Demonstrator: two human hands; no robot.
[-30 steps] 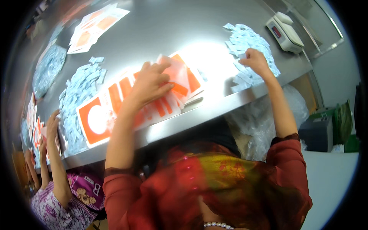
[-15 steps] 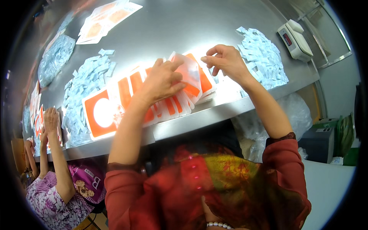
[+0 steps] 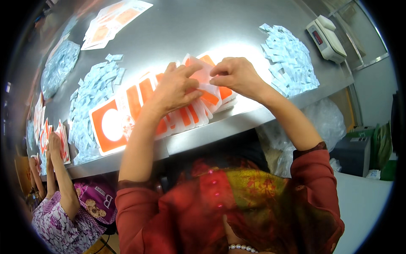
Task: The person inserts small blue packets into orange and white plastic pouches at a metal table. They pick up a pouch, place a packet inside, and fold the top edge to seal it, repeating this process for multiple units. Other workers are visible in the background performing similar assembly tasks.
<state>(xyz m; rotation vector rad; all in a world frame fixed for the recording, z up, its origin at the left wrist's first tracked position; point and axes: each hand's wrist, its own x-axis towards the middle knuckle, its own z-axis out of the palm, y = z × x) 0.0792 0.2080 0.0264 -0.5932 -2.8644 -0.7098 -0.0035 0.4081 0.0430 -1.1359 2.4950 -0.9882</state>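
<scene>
A row of overlapping flat orange and white pouches (image 3: pixel 111 126) fans along the near edge of the metal table. My left hand (image 3: pixel 179 88) lies over its right part, thumb and fingers gripping an orange and white pouch (image 3: pixel 208 94) whose pale translucent side bulges up. At that pouch's upper edge is my right hand (image 3: pixel 239 78), its thumb and fingertips pinched together. Whatever they hold, if anything, is too small or hidden to make out. Heaps of small light blue sachets lie on both sides, one at right (image 3: pixel 289 61) and one at left (image 3: pixel 95 91).
A white scale (image 3: pixel 325 39) stands at the far right. More orange and white pouches (image 3: pixel 114 22) lie at the back left, near a clear bag of blue sachets (image 3: pixel 60 67). A co-worker's hands (image 3: pixel 54 144) handle pouches at far left. Clear plastic bags (image 3: pixel 319 122) hang below the table edge.
My right hand has moved left, from beside the pouch to its upper edge. My left hand keeps its hold. The co-worker's hands have shifted slightly nearer the table edge.
</scene>
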